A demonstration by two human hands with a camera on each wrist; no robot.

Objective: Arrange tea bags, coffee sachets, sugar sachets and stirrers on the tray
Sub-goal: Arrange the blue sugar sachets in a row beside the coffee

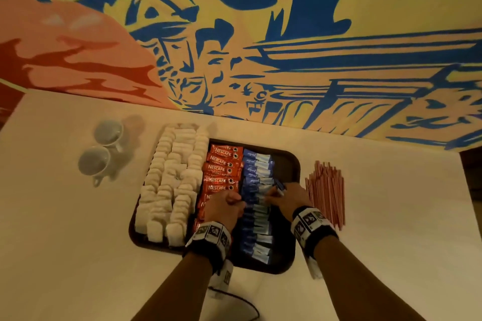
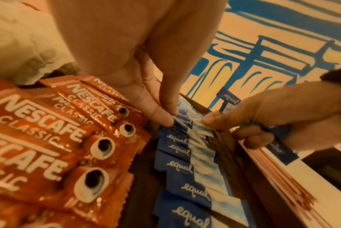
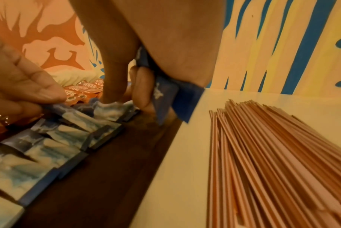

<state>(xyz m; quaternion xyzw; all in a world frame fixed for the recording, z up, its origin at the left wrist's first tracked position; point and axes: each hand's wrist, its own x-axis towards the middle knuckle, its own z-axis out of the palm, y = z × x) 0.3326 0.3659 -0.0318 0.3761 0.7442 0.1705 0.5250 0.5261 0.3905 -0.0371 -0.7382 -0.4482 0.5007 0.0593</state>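
I see a dark brown plastic tray (image 1: pixel 288 161) at centre frame in the head view, on a pale cream table (image 1: pixel 391 242). White paper tea bags (image 1: pixel 167 180) fill its left part, red Nescafe coffee sachets (image 1: pixel 221 167) run down the middle, blue and white Equal sugar sachets (image 1: pixel 257 172) form a column to their right. My left hand (image 1: pixel 224 207) sits low centre, fingertips (image 2: pixel 165 118) pinching the blue end of one sugar sachet in that column. My right hand (image 1: pixel 285 197) is just right of it: thumb pressing on the row's white ends, other fingers curled round a few spare blue sugar sachets (image 3: pixel 165 95). Thin copper-pink stirrers (image 1: pixel 326 190) lie bundled on the table, right of the tray, off it. Two white ceramic cups (image 1: pixel 101 148) stand at left of frame, well apart from the tray. Blue, yellow and orange painted wall (image 1: pixel 260 34) fills the upper frame.
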